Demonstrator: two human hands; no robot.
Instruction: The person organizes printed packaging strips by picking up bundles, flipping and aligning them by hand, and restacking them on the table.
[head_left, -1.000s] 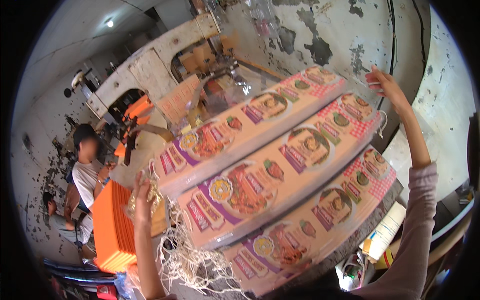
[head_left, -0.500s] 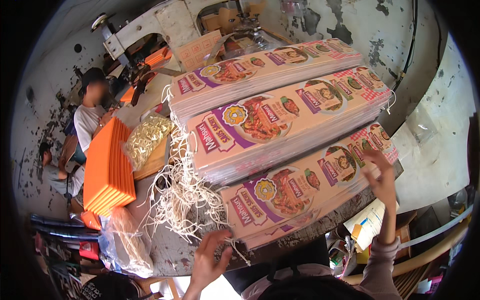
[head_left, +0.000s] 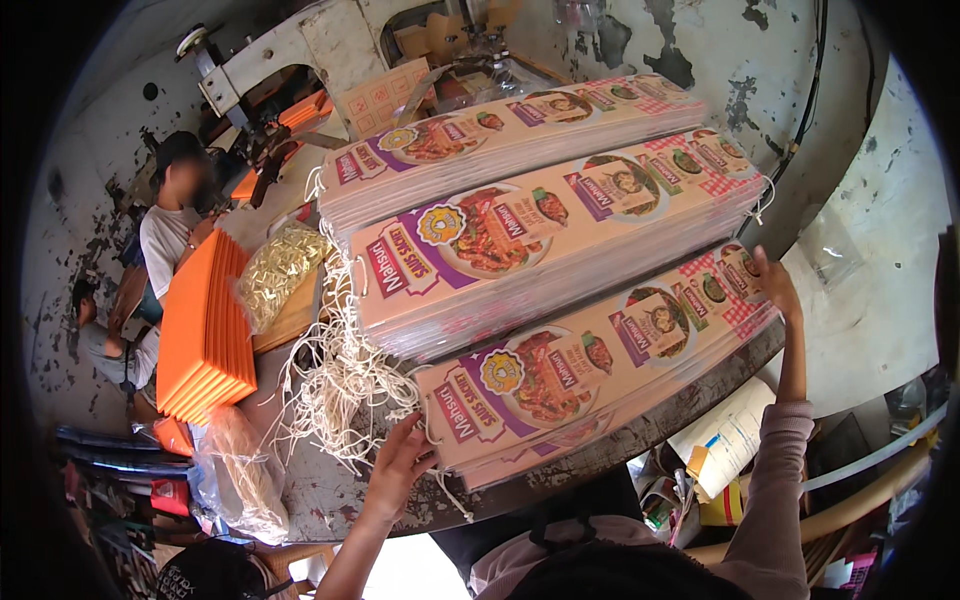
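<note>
Three long stacks of printed cardboard strips lie side by side on a dark worn table (head_left: pixel 330 505). They are the near stack (head_left: pixel 560 385), the middle stack (head_left: pixel 560 225) and the far stack (head_left: pixel 520 125). Beside the left end of the near stack is my left hand (head_left: pixel 398 470), its fingers apart and at the corner. At the opposite end, my right hand (head_left: pixel 780 290) rests its fingers against the stack's right edge; part of them is hidden. Loose white strings (head_left: pixel 345 400) with knots hang in a tangle from the stacks' left ends.
Orange folded sheets (head_left: pixel 205 330) stand at the left, next to a bag of gold-coloured clips (head_left: pixel 285 270) and a clear bag of pale strings (head_left: pixel 240 480). A large machine (head_left: pixel 330 40) is behind. Another person (head_left: pixel 175 220) sits at far left.
My right hand has gone from above the near stack to its right end. My left hand has moved slightly left and up, at the left corner. The whole view has shifted a little.
</note>
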